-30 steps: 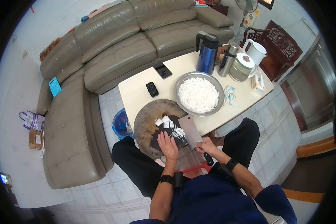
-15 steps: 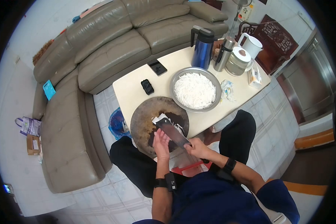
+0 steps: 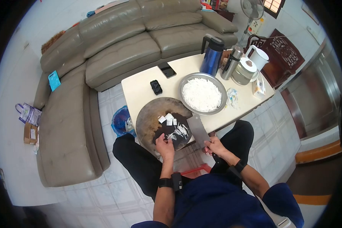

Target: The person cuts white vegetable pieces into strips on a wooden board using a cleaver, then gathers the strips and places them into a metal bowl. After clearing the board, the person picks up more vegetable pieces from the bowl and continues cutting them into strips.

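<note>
My right hand (image 3: 215,146) is wrapped round the handle of a broad cleaver (image 3: 197,130), whose blade lies over the right edge of the round chopping board (image 3: 147,113). On the board are several white blocks (image 3: 169,119) and a loose pile of thin white strips (image 3: 182,130). My left hand (image 3: 165,147) is at the board's near edge, its fingers bent beside the strips; whether they pinch anything is too small to tell. A metal bowl (image 3: 184,103) behind the board holds many white strips (image 3: 201,94).
On the table (image 3: 135,85) are a black case (image 3: 155,87), a phone (image 3: 167,70), a blue flask (image 3: 212,57), a steel bottle (image 3: 232,63), a glass pitcher (image 3: 242,72), a white jug (image 3: 259,57) and a tissue box (image 3: 259,87). A blue-bagged bin (image 3: 121,121) stands on the floor.
The cleaver has moved right, off the white pieces, uncovering the blocks and strips. My left hand has come away from the blade and its fingers are now bent low over the board.
</note>
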A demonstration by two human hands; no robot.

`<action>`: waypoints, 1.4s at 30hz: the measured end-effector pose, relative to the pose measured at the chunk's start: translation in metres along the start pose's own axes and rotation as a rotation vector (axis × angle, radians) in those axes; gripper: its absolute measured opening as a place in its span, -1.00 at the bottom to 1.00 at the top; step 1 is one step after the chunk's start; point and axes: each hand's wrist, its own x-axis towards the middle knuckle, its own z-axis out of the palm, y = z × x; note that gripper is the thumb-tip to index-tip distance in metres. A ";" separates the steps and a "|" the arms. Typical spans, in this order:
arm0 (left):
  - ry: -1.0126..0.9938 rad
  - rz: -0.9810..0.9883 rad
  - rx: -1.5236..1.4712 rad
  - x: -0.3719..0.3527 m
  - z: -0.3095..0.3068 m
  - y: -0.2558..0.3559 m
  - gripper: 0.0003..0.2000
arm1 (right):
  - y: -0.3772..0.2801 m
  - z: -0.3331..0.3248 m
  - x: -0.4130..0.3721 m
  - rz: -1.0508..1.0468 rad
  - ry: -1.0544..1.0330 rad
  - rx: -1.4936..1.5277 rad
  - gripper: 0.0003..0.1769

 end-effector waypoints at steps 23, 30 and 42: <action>-0.388 0.167 0.339 0.022 0.010 0.004 -0.32 | 0.016 0.042 0.022 0.106 -0.243 0.055 -0.79; -0.324 0.112 0.201 0.015 0.010 -0.001 -0.45 | 0.018 0.042 0.021 0.082 -0.257 0.044 -0.79; -0.405 0.291 -0.138 0.059 0.106 0.084 -0.60 | -0.028 -0.022 0.012 -0.090 -0.005 0.132 -0.84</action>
